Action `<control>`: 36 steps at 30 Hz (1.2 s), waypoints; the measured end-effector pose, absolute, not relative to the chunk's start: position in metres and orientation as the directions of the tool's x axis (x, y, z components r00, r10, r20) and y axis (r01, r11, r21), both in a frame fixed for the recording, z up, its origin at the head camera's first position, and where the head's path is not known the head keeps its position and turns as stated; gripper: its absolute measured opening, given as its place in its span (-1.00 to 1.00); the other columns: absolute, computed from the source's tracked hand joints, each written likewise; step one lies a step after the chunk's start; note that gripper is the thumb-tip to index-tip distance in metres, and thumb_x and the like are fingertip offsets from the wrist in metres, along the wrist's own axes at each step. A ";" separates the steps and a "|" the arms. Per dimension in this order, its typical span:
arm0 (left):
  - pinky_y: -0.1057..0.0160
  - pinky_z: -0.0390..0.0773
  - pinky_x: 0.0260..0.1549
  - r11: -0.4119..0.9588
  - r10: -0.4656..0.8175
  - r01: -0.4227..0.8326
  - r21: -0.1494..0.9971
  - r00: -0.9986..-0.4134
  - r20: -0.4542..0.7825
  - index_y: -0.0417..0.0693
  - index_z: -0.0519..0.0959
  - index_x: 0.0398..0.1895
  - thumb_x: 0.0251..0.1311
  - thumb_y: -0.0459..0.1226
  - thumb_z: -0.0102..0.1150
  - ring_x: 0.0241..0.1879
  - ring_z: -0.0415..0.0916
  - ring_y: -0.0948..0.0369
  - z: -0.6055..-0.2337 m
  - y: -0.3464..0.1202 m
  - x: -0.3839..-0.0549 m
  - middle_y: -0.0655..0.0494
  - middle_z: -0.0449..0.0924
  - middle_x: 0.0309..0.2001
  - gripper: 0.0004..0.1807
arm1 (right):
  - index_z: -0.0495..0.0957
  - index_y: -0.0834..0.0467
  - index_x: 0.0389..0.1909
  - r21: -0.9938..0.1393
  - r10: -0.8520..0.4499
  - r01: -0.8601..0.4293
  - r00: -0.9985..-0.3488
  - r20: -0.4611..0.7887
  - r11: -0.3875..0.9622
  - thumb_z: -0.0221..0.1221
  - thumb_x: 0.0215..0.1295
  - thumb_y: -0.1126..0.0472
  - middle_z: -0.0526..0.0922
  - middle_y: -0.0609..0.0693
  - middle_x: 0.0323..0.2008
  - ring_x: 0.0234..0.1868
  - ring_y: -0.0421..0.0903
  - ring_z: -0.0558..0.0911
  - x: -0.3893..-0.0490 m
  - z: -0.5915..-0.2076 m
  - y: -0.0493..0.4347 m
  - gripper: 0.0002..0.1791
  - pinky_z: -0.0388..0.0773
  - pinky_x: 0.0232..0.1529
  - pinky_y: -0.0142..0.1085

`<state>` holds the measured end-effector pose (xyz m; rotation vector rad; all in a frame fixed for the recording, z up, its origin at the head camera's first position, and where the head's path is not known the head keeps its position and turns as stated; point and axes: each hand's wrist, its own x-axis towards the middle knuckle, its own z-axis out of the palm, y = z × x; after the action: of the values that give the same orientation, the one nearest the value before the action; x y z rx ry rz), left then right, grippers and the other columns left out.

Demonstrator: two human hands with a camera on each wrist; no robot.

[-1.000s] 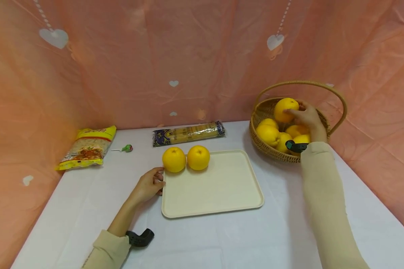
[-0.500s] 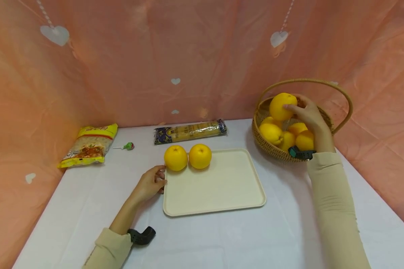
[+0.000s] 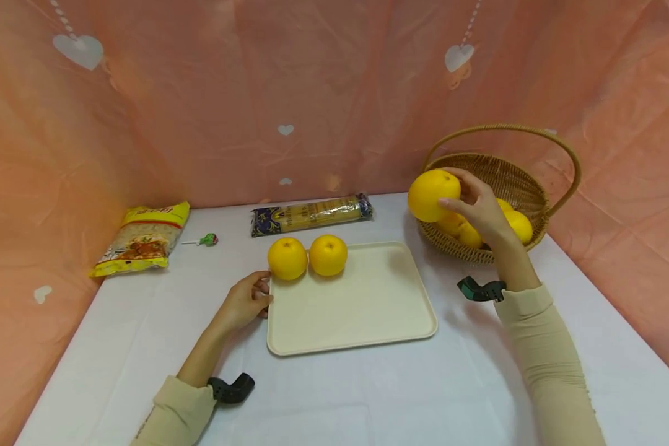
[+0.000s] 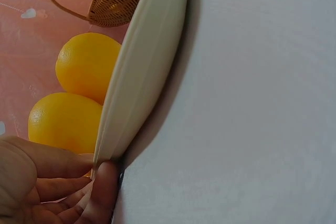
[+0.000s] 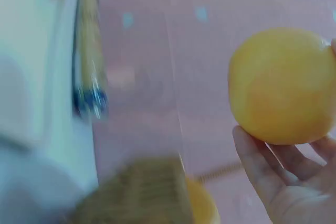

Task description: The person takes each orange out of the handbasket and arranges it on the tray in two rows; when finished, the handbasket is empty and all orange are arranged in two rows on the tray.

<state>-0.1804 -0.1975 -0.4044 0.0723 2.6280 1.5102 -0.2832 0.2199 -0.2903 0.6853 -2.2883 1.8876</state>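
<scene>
Change: since a second ago the right hand (image 3: 482,207) has lifted a round yellow-orange citrus fruit (image 3: 433,195) out of the woven wicker basket (image 3: 526,179) and carried it left, past the basket's near-left rim; the left hand has not shifted.
Left hand (image 3: 245,301): nearest the camera, on the white tablecloth (image 3: 368,396) at the left edge of the cream rectangular plastic tray (image 3: 362,310). Fingers curl loosely against the rim, thumb pressing the edge in the left wrist view (image 4: 105,187); it steadies the tray and lifts nothing.
Tray: flat on the cloth, between the two hands. Two more yellow-orange fruits sit side by side in its far-left corner, touching, the left one (image 3: 287,258) just beyond the left hand's fingertips, the right one (image 3: 327,254) beside it.
Right hand: raised over the cloth between tray and basket. Fingers and thumb wrapped round the lifted fruit from its right side, firmly held; right wrist view (image 5: 281,85) is blurred, but fingers appear to cup it from below.
Lifted fruit: in the air, clear of the tray, overlapping the basket's left rim.
Basket: far right, hooped handle upright, several more fruits (image 3: 515,224) inside.
Far edge: blue-ended packet of dry noodles (image 3: 311,215) behind the tray; small green lollipop (image 3: 207,239) and yellow snack bag (image 3: 144,238) to the far left.
Backdrop: pink sheet with white hearts (image 3: 279,93).
</scene>
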 end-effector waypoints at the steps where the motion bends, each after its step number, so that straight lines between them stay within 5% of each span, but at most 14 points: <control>1: 0.30 0.63 -0.58 0.504 0.098 -0.011 0.864 -0.993 -0.069 -0.48 0.23 0.22 0.12 -0.55 0.04 -0.49 0.44 0.22 -0.405 -0.198 -0.181 -0.24 0.41 -0.18 -0.45 | 0.39 0.08 0.20 -0.911 -0.292 -0.402 -0.885 0.362 0.089 0.16 0.19 0.36 0.47 -0.07 0.01 -0.11 -0.15 0.51 -0.280 -0.293 0.214 -0.49 0.55 -0.13 -0.50; 5: 0.30 0.64 -0.57 0.501 0.091 -0.016 0.865 -0.993 -0.071 -0.46 0.23 0.23 0.11 -0.55 0.05 -0.48 0.45 0.22 -0.404 -0.197 -0.181 -0.24 0.41 -0.17 -0.44 | 0.37 0.13 0.21 -0.917 -0.325 -0.398 -0.869 0.373 0.011 0.16 0.16 0.42 0.46 -0.04 0.04 -0.08 -0.13 0.52 -0.270 -0.308 0.191 -0.45 0.58 -0.11 -0.47; 15: 0.28 0.65 -0.56 0.483 0.081 -0.033 0.875 -0.993 -0.083 -0.45 0.23 0.23 0.12 -0.56 0.04 -0.47 0.45 0.21 -0.403 -0.195 -0.180 -0.25 0.40 -0.17 -0.44 | 0.28 0.26 0.25 -0.947 -0.329 -0.314 -0.902 0.278 0.062 0.25 0.08 0.42 0.40 0.18 0.13 0.00 -0.07 0.51 -0.264 -0.352 0.148 -0.33 0.56 -0.01 -0.38; 24: 0.28 0.64 -0.59 0.465 0.107 0.021 0.885 -0.994 -0.033 -0.49 0.26 0.18 0.09 -0.55 0.06 -0.49 0.45 0.19 -0.401 -0.197 -0.178 -0.22 0.40 -0.23 -0.48 | 0.30 0.26 0.24 -0.940 -0.344 -0.304 -0.909 0.237 0.156 0.29 0.05 0.42 0.39 0.25 0.18 0.13 0.15 0.43 -0.272 -0.378 0.134 -0.32 0.41 0.19 -0.04; 36: 0.31 0.64 -0.58 0.494 0.081 -0.031 0.869 -0.993 -0.081 -0.45 0.23 0.23 0.10 -0.56 0.06 -0.51 0.45 0.23 -0.404 -0.197 -0.181 -0.23 0.41 -0.18 -0.43 | 0.31 0.19 0.23 -0.936 -0.384 -0.251 -0.912 0.143 0.246 0.33 0.04 0.32 0.41 0.20 0.18 0.12 0.14 0.44 -0.276 -0.387 0.125 -0.31 0.43 0.17 -0.06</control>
<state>-0.1814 -0.1966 -0.4039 0.0445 2.6179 1.5259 -0.2763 0.1255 -0.3870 0.6575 -2.5675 1.8924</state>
